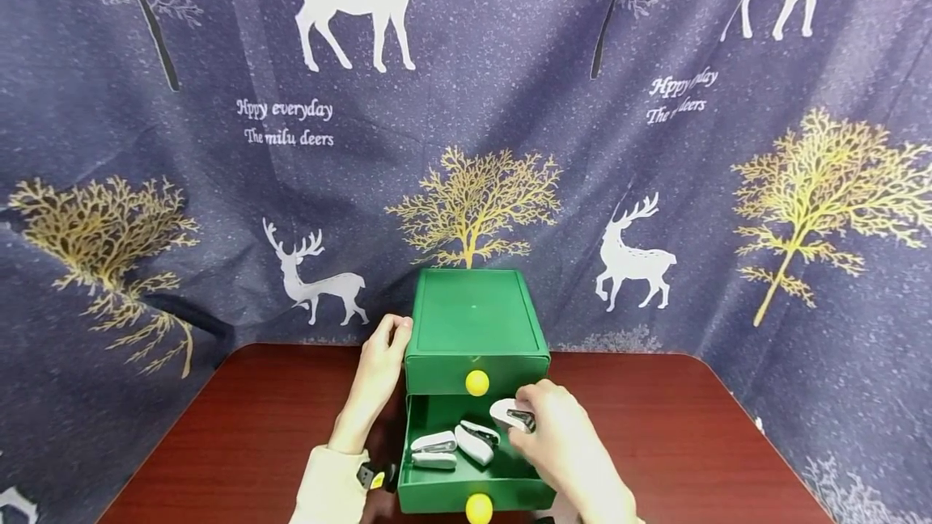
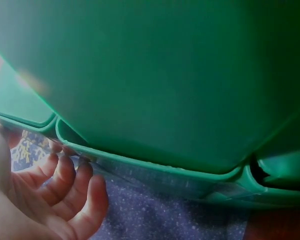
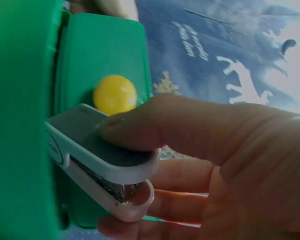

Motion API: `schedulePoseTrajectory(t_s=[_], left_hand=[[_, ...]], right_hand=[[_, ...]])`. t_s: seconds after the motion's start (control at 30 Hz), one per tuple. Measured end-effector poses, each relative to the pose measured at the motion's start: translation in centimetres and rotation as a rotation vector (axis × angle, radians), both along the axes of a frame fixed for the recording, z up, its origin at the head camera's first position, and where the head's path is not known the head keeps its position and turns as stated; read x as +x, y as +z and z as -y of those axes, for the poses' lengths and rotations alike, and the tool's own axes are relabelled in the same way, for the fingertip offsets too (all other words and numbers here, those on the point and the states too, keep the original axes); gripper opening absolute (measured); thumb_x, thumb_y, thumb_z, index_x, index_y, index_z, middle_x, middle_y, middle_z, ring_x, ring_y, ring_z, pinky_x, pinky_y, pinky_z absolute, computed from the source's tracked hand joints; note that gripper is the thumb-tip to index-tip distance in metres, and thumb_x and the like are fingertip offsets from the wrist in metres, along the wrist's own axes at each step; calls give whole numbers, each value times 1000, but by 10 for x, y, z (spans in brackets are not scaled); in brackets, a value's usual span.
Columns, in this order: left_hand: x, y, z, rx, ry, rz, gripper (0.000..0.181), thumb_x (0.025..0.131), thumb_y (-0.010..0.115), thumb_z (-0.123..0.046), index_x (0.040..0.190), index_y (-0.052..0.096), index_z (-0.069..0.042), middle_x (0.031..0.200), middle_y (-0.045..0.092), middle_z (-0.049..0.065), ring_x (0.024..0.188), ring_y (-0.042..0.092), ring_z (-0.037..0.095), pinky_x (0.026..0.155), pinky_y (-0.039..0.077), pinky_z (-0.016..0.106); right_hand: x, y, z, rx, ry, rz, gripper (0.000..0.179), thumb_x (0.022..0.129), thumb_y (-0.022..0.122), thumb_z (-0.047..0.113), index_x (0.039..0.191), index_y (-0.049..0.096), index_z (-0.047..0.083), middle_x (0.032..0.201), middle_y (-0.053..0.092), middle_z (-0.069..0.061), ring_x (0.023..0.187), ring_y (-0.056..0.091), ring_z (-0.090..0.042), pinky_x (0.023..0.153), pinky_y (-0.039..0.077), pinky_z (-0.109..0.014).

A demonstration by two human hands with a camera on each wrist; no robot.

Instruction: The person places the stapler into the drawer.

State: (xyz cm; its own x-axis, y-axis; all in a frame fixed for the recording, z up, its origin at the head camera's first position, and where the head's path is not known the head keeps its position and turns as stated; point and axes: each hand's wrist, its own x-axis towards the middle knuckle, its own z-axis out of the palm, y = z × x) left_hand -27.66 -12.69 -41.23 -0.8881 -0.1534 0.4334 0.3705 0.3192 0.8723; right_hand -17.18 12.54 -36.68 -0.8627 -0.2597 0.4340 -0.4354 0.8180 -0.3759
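A white and grey stapler [image 3: 102, 145] is pinched in my right hand [image 1: 562, 437], thumb on its top and fingers beneath. It is above the right part of the pulled-out lower drawer [image 1: 444, 500] of a green cabinet [image 1: 469, 314]. Two more white staplers lie in that drawer: one at the left [image 1: 434, 451] and one near the middle [image 1: 476, 443]. My left hand [image 1: 382, 354] rests at the cabinet's left side. In the left wrist view its loosely bent fingers [image 2: 95, 197] lie beside the green edge.
The upper drawer, with a yellow round knob [image 1: 476, 382], is closed; the lower one has a matching knob [image 1: 479, 508]. The cabinet stands on a reddish-brown table [image 1: 655, 419]. Behind hangs a dark blue cloth [image 1: 466, 103] printed with deer and trees.
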Motion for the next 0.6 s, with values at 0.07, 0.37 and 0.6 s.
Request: schedulePoseTrajectory(t_s=[0.07,0.37,0.6], left_hand=[[0,0,0,3,0,2,26,102,52,-36,97,62,-13,80,54,4,77,51,21,71,42,34],[0,-1,1,26,-4,14,26,102,52,-36,96,61,-13,77,53,4,72,52,20,67,44,32],[-1,0,-1,25,-8,7,26,102,52,-36,95,61,-13,76,51,3,73,51,21,69,42,33]], right_hand=[[-3,-4,5,14,1,-17,23,63,78,6,78,63,12,76,52,4,71,50,-16,63,44,-35],[-14,-17,21,76,-12,30,21,65,79,6,79,63,7,76,52,0,71,54,-23,61,46,-40],[-16,-25,22,131,-36,-24,22,64,81,7,76,61,6,74,49,-2,69,54,-26,59,47,-42]])
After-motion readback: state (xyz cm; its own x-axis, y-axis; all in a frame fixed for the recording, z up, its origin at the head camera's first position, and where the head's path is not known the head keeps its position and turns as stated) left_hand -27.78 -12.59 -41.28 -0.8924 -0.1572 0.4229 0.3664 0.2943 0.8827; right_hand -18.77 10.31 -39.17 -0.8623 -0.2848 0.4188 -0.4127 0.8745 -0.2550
